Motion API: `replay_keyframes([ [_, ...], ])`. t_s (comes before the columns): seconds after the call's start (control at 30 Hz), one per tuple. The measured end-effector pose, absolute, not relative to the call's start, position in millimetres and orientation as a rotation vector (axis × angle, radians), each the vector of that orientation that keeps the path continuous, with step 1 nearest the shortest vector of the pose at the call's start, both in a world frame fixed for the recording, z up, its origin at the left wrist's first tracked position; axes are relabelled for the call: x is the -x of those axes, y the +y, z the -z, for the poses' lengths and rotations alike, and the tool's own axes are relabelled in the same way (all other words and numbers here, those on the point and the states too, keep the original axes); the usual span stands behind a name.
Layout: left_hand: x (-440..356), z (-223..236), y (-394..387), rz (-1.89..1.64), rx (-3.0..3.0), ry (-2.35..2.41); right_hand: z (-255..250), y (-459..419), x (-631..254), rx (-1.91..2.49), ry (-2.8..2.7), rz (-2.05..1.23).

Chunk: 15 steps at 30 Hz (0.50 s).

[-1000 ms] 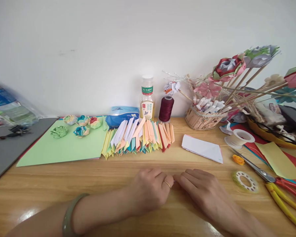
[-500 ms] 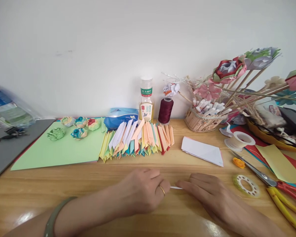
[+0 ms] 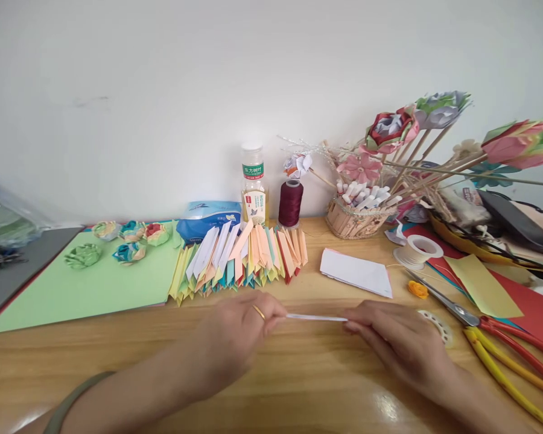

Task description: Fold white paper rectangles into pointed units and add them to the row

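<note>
A narrow white paper strip [image 3: 317,317] stretches between my two hands above the wooden table. Its left end is pinched by my left hand [image 3: 239,331], which wears a ring. The fingers of my right hand [image 3: 396,337] close on the other end. Beyond them lies a stack of white paper slips [image 3: 356,272]. Folded paper pieces [image 3: 238,259] in several colours stand in a dense row behind my left hand. Partly hidden behind my right hand is a tape roll [image 3: 438,328].
Paper flowers [image 3: 129,253] rest on green sheets [image 3: 85,295] at left. A drink bottle [image 3: 253,187], a thread spool [image 3: 291,204] and a basket [image 3: 359,223] line the wall. Scissors [image 3: 461,313], yellow-handled pliers [image 3: 502,367] and a white spool [image 3: 419,250] lie at right.
My hands have moved apart and lifted slightly, so a longer stretch of the white strip shows between them. The whole view has shifted a little to the right.
</note>
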<state>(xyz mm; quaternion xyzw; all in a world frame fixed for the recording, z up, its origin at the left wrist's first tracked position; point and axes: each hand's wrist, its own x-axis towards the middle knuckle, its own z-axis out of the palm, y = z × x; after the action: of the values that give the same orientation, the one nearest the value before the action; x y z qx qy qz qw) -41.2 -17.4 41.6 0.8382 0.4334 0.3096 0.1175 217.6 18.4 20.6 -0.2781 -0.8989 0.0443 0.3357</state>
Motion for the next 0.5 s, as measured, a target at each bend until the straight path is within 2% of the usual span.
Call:
replay_keyframes([
  [0.17,64.1,-45.0,4.1,-1.322,-2.630,1.805,-21.4,31.1,-222.4,0.983,-2.212,-0.127],
  [0.2,68.1,-43.5,8.7,-1.275,-2.701,1.928,-20.3,33.0,-222.3,0.987,-2.218,-0.133],
  [0.33,72.8,-37.6,18.5,-0.726,-2.944,2.338,-12.6,38.3,-222.4,0.929,-2.303,-0.081],
  [0.5,61.7,-37.7,12.2,-0.872,-3.354,1.677,-3.7,44.9,-231.3,1.144,-2.318,0.212],
])
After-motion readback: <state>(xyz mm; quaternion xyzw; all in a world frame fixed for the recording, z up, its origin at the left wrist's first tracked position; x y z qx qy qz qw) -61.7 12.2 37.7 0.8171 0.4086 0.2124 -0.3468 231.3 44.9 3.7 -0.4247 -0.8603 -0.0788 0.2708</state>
